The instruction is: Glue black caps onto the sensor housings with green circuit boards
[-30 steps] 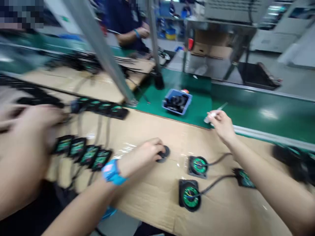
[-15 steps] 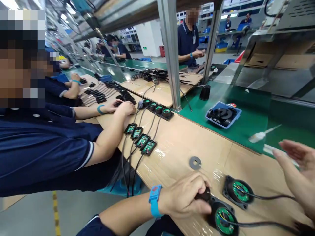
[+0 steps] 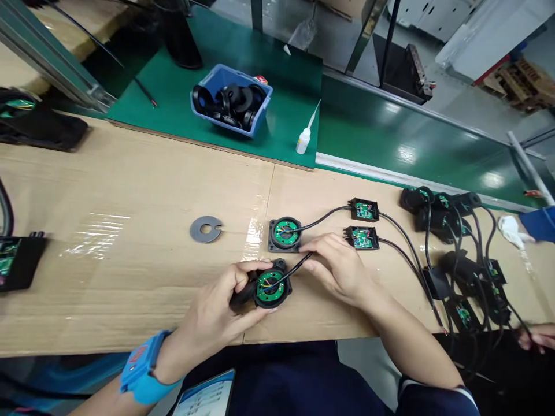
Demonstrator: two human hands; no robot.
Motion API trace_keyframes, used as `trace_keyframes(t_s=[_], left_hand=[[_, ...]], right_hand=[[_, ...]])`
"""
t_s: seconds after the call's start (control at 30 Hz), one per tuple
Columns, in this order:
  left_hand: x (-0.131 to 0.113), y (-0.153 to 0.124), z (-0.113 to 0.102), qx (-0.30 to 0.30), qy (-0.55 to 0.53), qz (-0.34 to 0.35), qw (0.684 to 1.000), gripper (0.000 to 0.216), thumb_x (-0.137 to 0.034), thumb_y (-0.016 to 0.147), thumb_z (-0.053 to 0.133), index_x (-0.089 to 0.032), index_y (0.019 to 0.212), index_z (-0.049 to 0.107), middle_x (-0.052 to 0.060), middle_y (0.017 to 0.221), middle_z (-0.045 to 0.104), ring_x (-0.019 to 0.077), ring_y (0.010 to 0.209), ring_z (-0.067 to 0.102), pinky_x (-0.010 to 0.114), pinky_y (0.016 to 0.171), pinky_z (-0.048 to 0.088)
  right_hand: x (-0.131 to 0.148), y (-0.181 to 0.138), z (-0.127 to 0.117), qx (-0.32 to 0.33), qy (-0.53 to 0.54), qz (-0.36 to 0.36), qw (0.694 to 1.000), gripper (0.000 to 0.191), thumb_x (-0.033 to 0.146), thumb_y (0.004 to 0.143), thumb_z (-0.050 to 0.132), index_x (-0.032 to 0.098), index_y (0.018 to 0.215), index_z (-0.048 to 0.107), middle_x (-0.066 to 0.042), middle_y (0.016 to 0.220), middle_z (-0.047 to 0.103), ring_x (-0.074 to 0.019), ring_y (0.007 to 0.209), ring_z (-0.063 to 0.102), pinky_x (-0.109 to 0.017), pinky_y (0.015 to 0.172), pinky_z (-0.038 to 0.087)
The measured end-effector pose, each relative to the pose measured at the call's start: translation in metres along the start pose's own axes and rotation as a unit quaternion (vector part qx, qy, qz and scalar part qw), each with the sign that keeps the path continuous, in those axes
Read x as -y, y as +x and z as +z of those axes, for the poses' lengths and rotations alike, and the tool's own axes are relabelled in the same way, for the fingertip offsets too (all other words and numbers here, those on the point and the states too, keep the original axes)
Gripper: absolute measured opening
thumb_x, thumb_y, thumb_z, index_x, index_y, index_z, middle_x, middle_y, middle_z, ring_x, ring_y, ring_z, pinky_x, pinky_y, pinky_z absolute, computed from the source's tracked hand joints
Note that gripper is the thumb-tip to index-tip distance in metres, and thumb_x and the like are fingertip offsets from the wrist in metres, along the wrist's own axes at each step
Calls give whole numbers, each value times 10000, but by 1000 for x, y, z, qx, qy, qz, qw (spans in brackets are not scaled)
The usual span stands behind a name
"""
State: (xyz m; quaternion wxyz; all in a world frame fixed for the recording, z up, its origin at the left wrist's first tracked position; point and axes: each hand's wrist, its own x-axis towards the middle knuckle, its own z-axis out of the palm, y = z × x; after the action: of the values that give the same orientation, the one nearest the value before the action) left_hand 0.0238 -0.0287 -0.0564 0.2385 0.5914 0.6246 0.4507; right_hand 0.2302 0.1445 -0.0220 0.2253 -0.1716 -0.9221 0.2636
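My left hand [image 3: 219, 306] grips a round black housing [image 3: 286, 292] by its rim; a green circuit board [image 3: 269, 288] with thin coloured wires sits inside. Another dark part [image 3: 243, 292] lies under the same fingers, mostly hidden. Between the thumb and fingers of my right hand [image 3: 340, 268] runs the black cable [image 3: 297, 266] coming out of this housing. Just behind stands a second housing [image 3: 273, 237] on a square base, its cable leading to a small open black box [image 3: 365, 209] with a green board. Below that is a similar box [image 3: 362, 237].
A grey slotted ring [image 3: 205, 230] lies on the cardboard [image 3: 143, 190] to the left. Behind are a blue bin [image 3: 255, 124] of black parts and a white bottle [image 3: 303, 140]. Cabled housings [image 3: 466, 268] crowd the right side, near another person's hand [image 3: 541, 337].
The view has swung right and downward. My right hand, earlier raised with fingers apart, now holds the cable. My left hand now grips the housing.
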Motion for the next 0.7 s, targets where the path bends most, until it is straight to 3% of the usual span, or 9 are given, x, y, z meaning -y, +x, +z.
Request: trace_keyframes(t_s=[0.07, 0.17, 0.27, 0.37, 0.47, 0.53, 0.7], left_hand=[[-2, -4, 6, -25, 21, 0, 999, 452, -376, 923, 776, -278, 881, 336, 95, 1204, 797, 253, 1046, 804, 288, 693, 604], [-1, -8, 13, -43, 39, -3, 998, 427, -388, 949, 747, -279, 898, 337, 93, 1198, 793, 239, 1044, 800, 277, 699, 602], [1, -8, 10, -37, 45, 7, 998, 437, -437, 956, 740, -277, 902, 337, 92, 1194, 779, 219, 986, 793, 269, 672, 588], [-1, -8, -3, -7, 52, 37, 998, 312, -484, 1004, 639, -259, 962, 427, 114, 1230, 718, 240, 1084, 741, 307, 769, 610], [-12, -11, -20, -9, 82, 39, 996, 131, -343, 1058, 471, -225, 1039, 526, 118, 1226, 630, 224, 1195, 653, 303, 918, 588], [-22, -13, -27, -6, 117, 41, 992, 103, -266, 1050, 489, -213, 1091, 567, 104, 1262, 617, 189, 1245, 628, 255, 1005, 546], [-36, -18, -23, 26, 189, 103, 976, 234, -343, 1076, 584, -212, 1258, 652, 29, 1374, 686, 128, 1249, 667, 189, 1152, 452]], right_hand=[[3, 0, 5, -17, -26, 4, 1000, 353, 466, 1107, 532, 192, 953, 695, -35, 835, 706, -174, 775, 644, -323, 761, 522], [14, -3, 10, -94, -115, -28, 988, 397, 478, 1079, 595, 203, 799, 652, -11, 709, 613, -169, 696, 539, -328, 691, 433], [27, -9, 11, -136, -208, -91, 964, 306, 366, 1045, 686, 204, 789, 650, 4, 638, 579, -179, 667, 463, -358, 663, 369], [36, -14, 11, -132, -253, -143, 948, 155, 246, 989, 760, 180, 867, 690, 0, 670, 624, -180, 696, 460, -360, 672, 380], [36, -16, 12, -133, -240, -129, 953, 157, 242, 996, 746, 190, 865, 678, 5, 663, 611, -176, 688, 451, -354, 651, 372], [32, -16, 13, -139, -209, -96, 963, 207, 271, 1017, 720, 204, 834, 648, 8, 648, 586, -176, 675, 451, -355, 637, 361], [25, -14, 15, -137, -164, -60, 975, 230, 294, 1031, 701, 215, 830, 624, 8, 669, 587, -168, 669, 494, -348, 641, 387]])
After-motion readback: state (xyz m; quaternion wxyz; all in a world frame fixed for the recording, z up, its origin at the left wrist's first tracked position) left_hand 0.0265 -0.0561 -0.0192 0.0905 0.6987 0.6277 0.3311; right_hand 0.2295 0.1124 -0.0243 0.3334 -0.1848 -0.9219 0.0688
